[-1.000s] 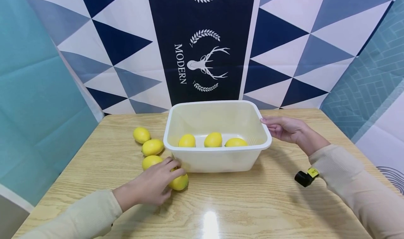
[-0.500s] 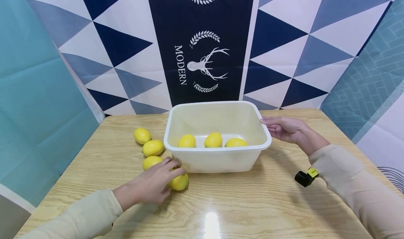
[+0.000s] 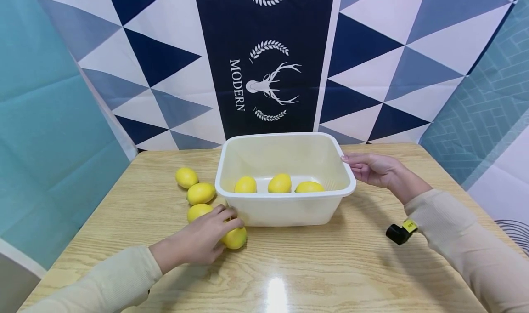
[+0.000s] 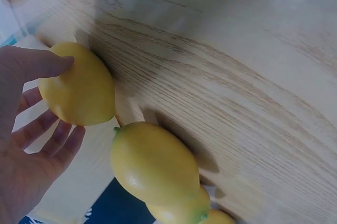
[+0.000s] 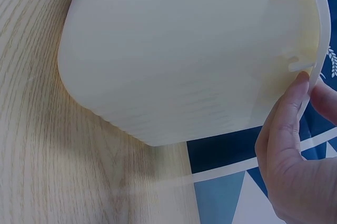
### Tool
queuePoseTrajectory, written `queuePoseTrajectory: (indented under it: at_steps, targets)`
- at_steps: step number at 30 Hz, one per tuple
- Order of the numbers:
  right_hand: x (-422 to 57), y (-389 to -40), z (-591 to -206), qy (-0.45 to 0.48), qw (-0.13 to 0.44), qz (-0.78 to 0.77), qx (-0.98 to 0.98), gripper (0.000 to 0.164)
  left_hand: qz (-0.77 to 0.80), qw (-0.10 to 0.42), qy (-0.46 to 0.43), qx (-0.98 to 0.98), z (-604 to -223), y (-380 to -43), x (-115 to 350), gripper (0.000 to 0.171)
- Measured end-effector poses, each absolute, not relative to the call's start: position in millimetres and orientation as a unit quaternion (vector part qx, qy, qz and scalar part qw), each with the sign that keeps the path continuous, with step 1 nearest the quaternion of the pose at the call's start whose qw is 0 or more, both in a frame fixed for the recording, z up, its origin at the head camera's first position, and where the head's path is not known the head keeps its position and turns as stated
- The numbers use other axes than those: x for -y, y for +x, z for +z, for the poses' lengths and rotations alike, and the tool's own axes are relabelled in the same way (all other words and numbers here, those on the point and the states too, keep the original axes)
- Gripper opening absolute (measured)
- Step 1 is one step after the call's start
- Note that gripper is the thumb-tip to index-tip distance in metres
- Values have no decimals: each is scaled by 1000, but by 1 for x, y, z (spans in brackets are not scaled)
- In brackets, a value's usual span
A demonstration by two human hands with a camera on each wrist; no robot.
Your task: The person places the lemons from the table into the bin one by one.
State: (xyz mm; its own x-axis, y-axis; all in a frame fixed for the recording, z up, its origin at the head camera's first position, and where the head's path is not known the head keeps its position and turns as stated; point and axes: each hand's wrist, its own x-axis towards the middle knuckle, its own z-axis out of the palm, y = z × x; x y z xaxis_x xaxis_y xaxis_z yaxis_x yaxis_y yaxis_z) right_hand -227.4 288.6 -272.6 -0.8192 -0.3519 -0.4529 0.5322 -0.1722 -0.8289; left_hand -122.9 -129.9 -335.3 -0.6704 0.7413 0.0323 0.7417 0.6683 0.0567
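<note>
- Holding one lemon (image 4: pixel 79 87) well seems to be my job now; it is just in front of the tub (image 3: pixel 285 214), by its near left corner.
- My left hand (image 3: pixel 201 239) has its thumb (image 4: pixel 50 64) on one side of the lemon and its fingers (image 4: pixel 69 148) round the other, only as wide as the fruit.
- A snug squeeze should do, because the skin looks smooth and may slip.
- I can't tell if the lemon touches the tub, so any lift should go straight up to miss its wall.
- My right hand (image 3: pixel 372 168) pinches the tub at its right side. A soft, steady pinch is best, so it won't slide or tip.
- Three more lemons (image 3: pixel 201 193) lie on the table (image 3: pixel 314 267), left of the tub. One is right by my left hand, and a bump could make it roll.
- Three others (image 3: pixel 279 183) lie inside the tub.
</note>
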Motion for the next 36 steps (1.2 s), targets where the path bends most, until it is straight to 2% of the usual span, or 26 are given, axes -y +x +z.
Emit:
queuePoseTrajectory:
  at_steps: [5,14,23,31,36]
  targets:
    - [-290,-228,-273,82,290,-767,-567,13,-23,-4,-401,916,-334,-124,127,58]
    - [-294,-228,-276,80,293,-767,-566,13,10,56,-414,908,-346,-125,123,58]
    - [-293,-230,-277,81,295,-763,-569,13,17,63,-422,904,-353,-124,120,59]
    - [-289,-231,-275,71,298,-757,-577,12,12,53,-431,901,-356,-120,121,60]
    - [-291,-232,-272,71,294,-761,-573,13,-4,25,-427,904,-348,-118,123,64]
